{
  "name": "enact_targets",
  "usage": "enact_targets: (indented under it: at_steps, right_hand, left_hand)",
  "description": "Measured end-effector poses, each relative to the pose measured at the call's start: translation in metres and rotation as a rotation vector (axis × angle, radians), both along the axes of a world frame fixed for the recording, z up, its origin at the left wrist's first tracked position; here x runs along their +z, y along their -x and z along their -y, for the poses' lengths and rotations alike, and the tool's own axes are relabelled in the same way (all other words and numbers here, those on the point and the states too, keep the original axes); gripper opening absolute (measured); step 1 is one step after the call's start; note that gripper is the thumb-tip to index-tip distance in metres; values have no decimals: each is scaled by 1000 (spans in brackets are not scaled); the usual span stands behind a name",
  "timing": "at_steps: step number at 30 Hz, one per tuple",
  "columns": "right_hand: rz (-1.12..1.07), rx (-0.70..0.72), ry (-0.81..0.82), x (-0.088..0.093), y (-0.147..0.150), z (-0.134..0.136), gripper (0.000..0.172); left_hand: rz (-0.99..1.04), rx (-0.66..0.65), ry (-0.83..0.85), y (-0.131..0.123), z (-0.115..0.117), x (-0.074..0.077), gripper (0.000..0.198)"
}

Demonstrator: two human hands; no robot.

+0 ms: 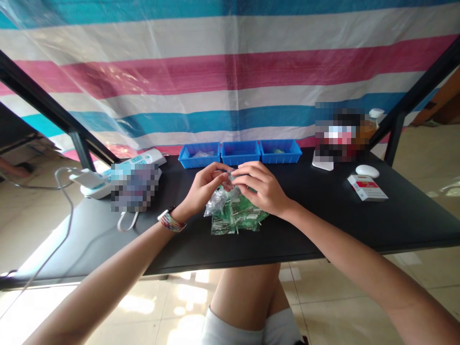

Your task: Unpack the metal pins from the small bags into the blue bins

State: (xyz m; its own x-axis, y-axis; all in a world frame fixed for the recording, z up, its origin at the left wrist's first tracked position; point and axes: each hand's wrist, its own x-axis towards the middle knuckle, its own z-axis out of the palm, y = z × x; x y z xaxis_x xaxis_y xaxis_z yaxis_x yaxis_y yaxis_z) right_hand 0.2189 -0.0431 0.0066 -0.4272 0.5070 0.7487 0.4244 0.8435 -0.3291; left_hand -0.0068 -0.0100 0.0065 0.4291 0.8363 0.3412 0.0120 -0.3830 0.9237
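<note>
My left hand and my right hand meet above the middle of the black table. Between their fingertips they pinch a small clear plastic bag, whose contents I cannot make out. Just under the hands lies a pile of clear and green plastic packets with small pale pieces showing inside. A crumpled clear bag rests at the pile's left side, close to my left hand. My right hand partly covers the pile's right side.
Three blue bins stand in a row behind my hands; small clear packets lie in the left and right ones. A white power strip with a cable is at left. A small box and a white oval case lie at right.
</note>
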Motion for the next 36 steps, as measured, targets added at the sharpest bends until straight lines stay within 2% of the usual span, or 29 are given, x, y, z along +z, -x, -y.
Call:
enact_targets:
  at_steps: [2, 5, 8, 11, 13, 16, 20, 24, 27, 30, 36]
  right_hand:
    - [-104, -13, 87, -1, 2, -1, 19]
    - [-270, -51, 267, -4, 4, -3, 20]
    - [-413, 6, 471, -6, 5, -7, 27]
    - [-504, 78, 653, -6, 5, -9, 37]
    - [-527, 114, 743, -6, 6, -9, 42]
    - [-516, 119, 780, -8, 7, -7, 39]
    - [-409, 8, 625, -9, 4, -6, 29]
    - [-60, 32, 354, -8, 1, -4, 30]
    - [200, 77, 270, -12, 2, -2, 36]
    - [315, 56, 253, -17, 4, -2, 32]
    - [290, 48, 208, -15, 3, -4, 25]
  left_hand:
    - [-93, 32, -150, 2, 2, -1, 32]
    - [-282, 139, -508, 7, 2, -2, 34]
    - [-440, 153, -809, 10, 2, 0, 38]
    - [-498, 126, -950, 12, 4, 3, 33]
    - [-473, 113, -964, 11, 6, 3, 25]
    - [-365, 107, -862, 7, 8, 3, 14]
    - [-197, 245, -532, 5, -1, 1, 15]
    - [13, 397, -201, 15, -26, -4, 29]
    - [169, 501, -21, 28, -48, -9, 36]
    - [327, 498, 151, 37, -62, -13, 32]
    - [504, 503, 331, 40, -65, -11, 24]
